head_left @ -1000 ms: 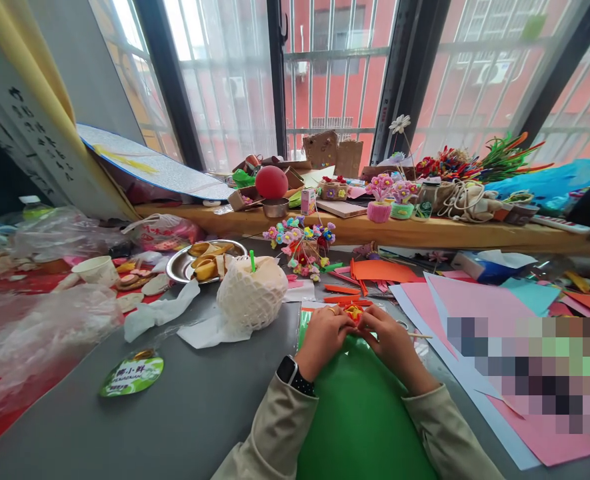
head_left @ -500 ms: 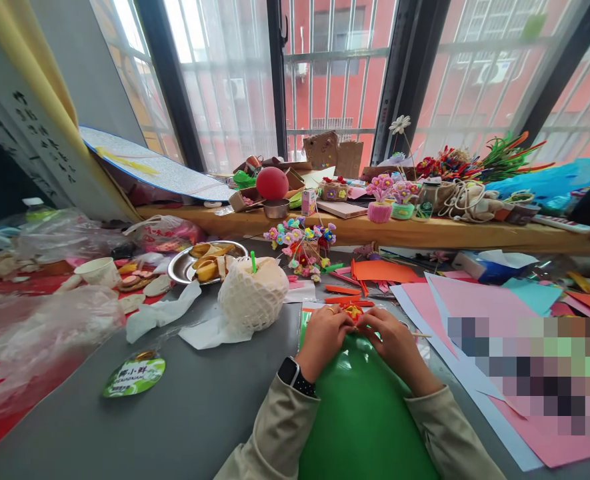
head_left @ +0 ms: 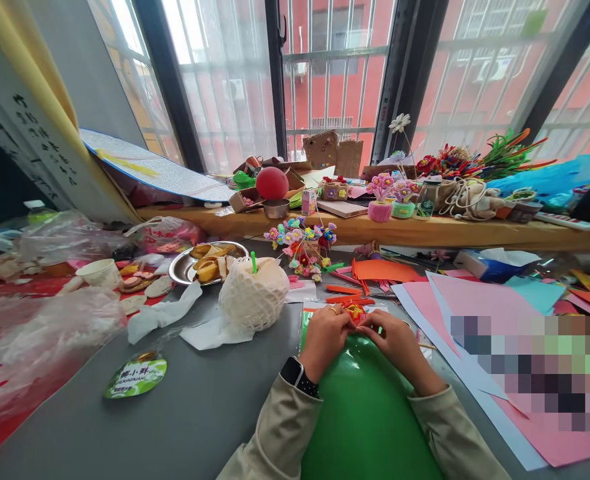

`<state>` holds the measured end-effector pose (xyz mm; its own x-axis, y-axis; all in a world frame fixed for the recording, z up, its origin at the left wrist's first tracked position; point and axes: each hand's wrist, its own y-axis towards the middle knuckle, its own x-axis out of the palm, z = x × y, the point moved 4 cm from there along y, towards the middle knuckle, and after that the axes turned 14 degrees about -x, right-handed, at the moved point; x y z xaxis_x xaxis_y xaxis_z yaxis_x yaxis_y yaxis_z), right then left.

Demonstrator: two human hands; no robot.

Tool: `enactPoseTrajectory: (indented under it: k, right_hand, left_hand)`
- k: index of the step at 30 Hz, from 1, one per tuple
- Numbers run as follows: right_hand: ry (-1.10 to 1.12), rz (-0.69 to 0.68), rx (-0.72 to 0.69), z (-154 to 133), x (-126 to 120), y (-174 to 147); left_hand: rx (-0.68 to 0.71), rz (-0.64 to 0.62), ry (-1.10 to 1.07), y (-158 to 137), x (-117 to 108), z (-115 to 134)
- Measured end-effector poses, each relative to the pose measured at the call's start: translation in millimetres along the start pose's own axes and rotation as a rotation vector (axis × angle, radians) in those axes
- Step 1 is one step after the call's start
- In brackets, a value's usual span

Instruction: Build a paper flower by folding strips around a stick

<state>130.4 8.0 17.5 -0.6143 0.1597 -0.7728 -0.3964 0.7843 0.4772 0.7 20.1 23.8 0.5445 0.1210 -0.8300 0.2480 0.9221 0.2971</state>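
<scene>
My left hand (head_left: 325,337), with a black watch (head_left: 293,371) on its wrist and a ring on one finger, is closed in a pinch. My right hand (head_left: 389,341) pinches beside it, the fingertips of both nearly meeting. They grip the near edge of a small red and yellow piece (head_left: 355,313), which the fingers partly cover. Its exact kind cannot be made out. Beneath both hands and forearms lies a large glossy green surface (head_left: 362,413), reaching toward me. Just beyond the fingers are orange-red strips (head_left: 343,290) and an orange sheet (head_left: 387,270).
A coconut in white netting (head_left: 253,300) with a green straw stands left, near a metal plate (head_left: 177,270) of peels. Pink sheets (head_left: 535,443) lie right. Beyond are a bunch of small flowers (head_left: 302,243) and a crowded wooden sill (head_left: 199,223). Plastic bags (head_left: 49,340) lie far left.
My right hand's fingers have shifted slightly, and a bit more of the red and yellow piece shows. The hands stay together in the same place. The view has moved a little.
</scene>
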Motion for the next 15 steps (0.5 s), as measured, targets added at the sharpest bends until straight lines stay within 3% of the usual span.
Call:
enactPoseTrajectory:
  k: [6, 15]
  right_hand:
    - [0.083, -0.032, 0.065, 3.1, 3.0, -0.7]
    - [-0.047, -0.082, 0.132, 1.7, 3.4, -2.6]
  left_hand:
    - [0.061, 0.047, 0.073, -1.2, 0.5, 4.1]
    - [0.116, 0.105, 0.123, -2.5, 0.8, 5.9]
